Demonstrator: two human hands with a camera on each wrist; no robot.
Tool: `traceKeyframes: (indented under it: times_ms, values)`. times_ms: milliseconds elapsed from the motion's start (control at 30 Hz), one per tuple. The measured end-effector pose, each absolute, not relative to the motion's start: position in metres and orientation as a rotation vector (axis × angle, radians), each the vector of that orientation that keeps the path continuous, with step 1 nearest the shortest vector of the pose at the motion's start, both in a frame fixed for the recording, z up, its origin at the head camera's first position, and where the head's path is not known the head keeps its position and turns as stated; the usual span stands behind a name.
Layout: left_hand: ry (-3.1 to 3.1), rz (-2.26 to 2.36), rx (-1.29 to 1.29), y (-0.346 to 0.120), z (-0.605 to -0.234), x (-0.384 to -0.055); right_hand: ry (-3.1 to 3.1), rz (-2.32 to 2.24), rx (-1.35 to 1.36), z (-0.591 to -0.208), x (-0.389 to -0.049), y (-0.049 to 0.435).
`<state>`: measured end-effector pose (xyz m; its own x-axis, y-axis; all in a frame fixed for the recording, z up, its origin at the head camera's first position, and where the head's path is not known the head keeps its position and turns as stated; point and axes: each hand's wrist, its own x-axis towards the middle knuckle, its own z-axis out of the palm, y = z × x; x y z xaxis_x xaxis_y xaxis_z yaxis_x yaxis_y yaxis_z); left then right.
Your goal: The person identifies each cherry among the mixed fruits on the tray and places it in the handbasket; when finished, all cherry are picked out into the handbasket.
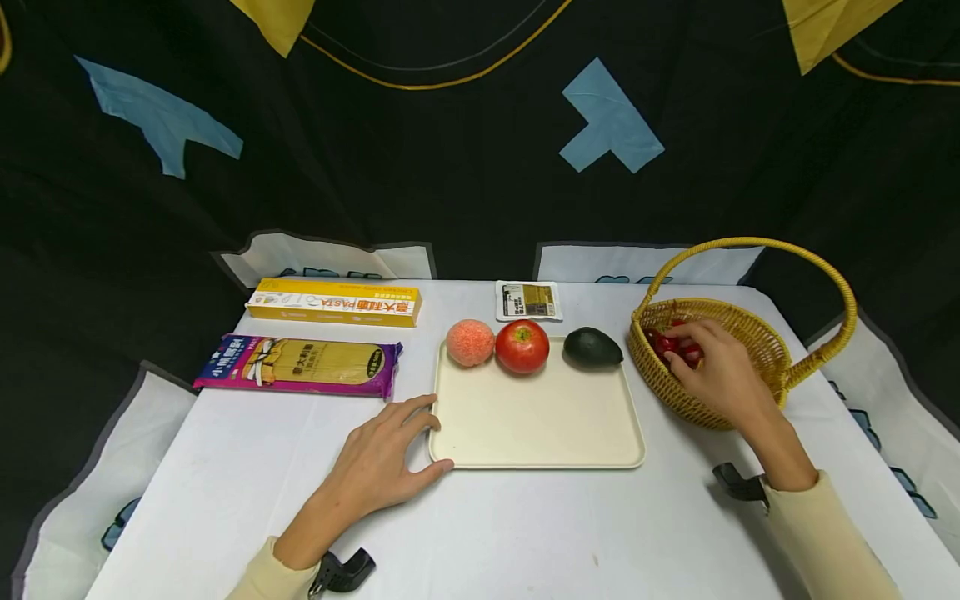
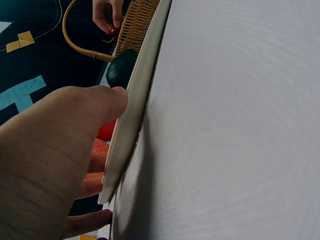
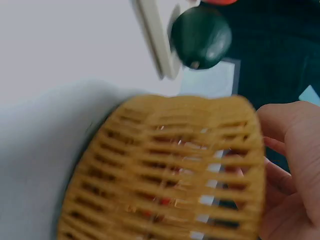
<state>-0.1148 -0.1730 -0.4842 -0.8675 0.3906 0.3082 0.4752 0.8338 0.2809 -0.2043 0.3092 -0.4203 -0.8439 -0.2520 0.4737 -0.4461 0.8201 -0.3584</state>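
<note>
My right hand (image 1: 716,367) reaches into the wicker basket (image 1: 690,404) on the right and pinches red cherries (image 1: 663,343) with thumb and fingertips. In the left wrist view, a cherry (image 2: 114,31) with a thin stem shows at those fingertips. The basket's side hides part of the right hand (image 3: 290,170) in the right wrist view. My left hand (image 1: 390,454) rests at the left edge of the cream tray (image 1: 536,425), fingers spread and thumb by its near corner. Along the tray's far side sit a rough pinkish-orange ball-shaped fruit (image 1: 470,342), a red apple (image 1: 522,347) and a dark green avocado (image 1: 592,347).
At the left lie a yellow pasta box (image 1: 333,302) and a purple bag of spaghetti (image 1: 300,364). A small white-and-gold packet (image 1: 528,301) lies behind the apple. The basket's tall handle (image 1: 843,308) arches above the right hand. A black cloth hangs behind the white table.
</note>
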Motion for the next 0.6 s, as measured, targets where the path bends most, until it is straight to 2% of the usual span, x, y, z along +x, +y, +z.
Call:
traceKeyframes:
  times_ms: [600]
  values:
    - [-2.749, -0.522, -0.676, -0.174, -0.485, -0.115, -2.786, 0.594, 0.475, -0.436, -0.223, 0.341]
